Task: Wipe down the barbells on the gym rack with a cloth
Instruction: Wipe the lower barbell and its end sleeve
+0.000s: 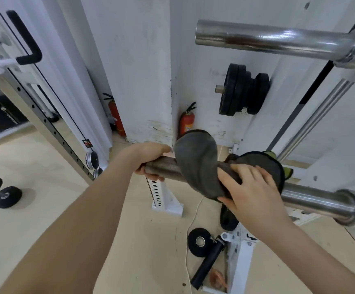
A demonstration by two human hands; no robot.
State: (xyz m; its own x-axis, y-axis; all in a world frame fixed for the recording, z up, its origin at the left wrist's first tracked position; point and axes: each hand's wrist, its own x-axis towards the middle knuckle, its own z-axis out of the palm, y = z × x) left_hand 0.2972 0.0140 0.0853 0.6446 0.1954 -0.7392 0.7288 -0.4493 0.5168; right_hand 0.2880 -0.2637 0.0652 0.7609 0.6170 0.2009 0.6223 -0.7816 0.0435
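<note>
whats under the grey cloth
The lower barbell sleeve runs under the grey cloth, which drapes over it. The right hand presses the cloth onto the bar; the left hand grips the bare end. The covered stretch of bar is hidden.

No text, brand or number can be read anywhere. The red fire extinguisher (186, 123) by the wall corner carries a yellowish label, but its print is too blurred to make out. A small dark sticker (87, 143) with red marks sits low on the white rack upright (51, 128); its characters are too small to tell.
</note>
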